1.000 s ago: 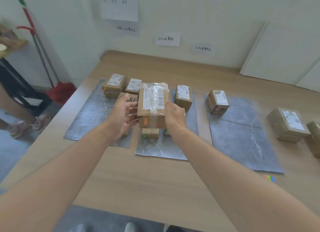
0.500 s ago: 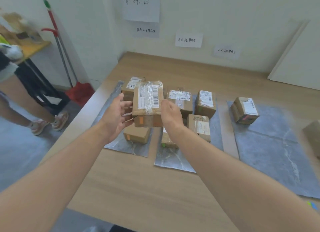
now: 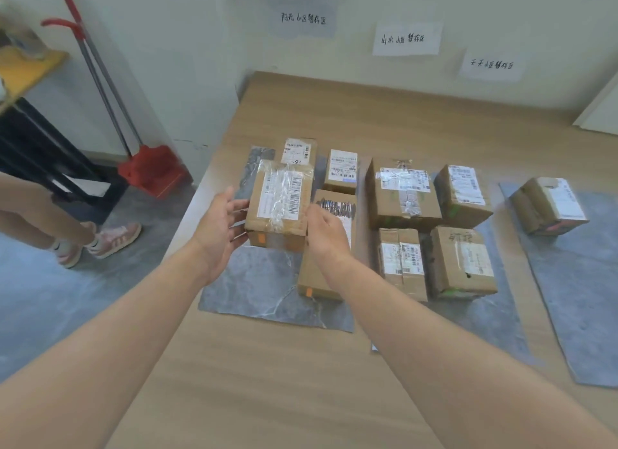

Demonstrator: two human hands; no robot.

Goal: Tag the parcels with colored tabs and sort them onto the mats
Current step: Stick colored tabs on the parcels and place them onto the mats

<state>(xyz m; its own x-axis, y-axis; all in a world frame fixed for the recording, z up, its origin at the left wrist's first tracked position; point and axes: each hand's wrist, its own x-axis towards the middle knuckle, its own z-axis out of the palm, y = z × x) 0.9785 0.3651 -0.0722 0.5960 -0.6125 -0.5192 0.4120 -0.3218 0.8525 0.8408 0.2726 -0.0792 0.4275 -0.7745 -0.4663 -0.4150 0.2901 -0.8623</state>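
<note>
We look down on a wooden tabletop (image 3: 267, 381) with three grey mats lying side by side. The right mat (image 3: 575, 298) carries a lone parcel (image 3: 548, 206), the middle mat (image 3: 501, 331) four parcels (image 3: 401, 194), and the left mat (image 3: 261, 288) three more. Over the left mat we hold a taped parcel (image 3: 281, 204) between our hands. The left hand (image 3: 217, 227) presses its left side with nearly straight fingers, and the right hand (image 3: 326, 231) grips its right edge. A small orange tab (image 3: 261, 238) sits on its near face.
</note>
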